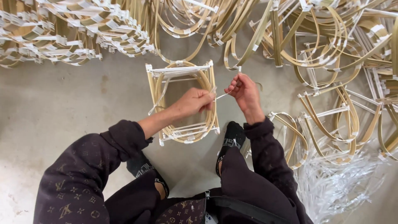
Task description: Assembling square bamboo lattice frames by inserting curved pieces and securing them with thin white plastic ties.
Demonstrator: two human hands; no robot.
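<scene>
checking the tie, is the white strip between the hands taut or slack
Taut: the strip runs in a straight line from the left hand to the right hand, both pinching it beside the bamboo frame.

Bamboo frame (182, 103) on floor (62, 108), centred ahead of feet. Left hand (192, 101) over frame's right side; right hand (244, 91) just right of it, thin strip (224, 95) between both. Stacked frames (70, 33) behind left; loose frames (331, 62) right; strip bundle (336, 182) near right.

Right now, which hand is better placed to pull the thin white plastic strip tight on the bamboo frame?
Probably the right hand: it pinches the thin white plastic strip's free end, while the left hand rests on the bamboo frame.
</scene>
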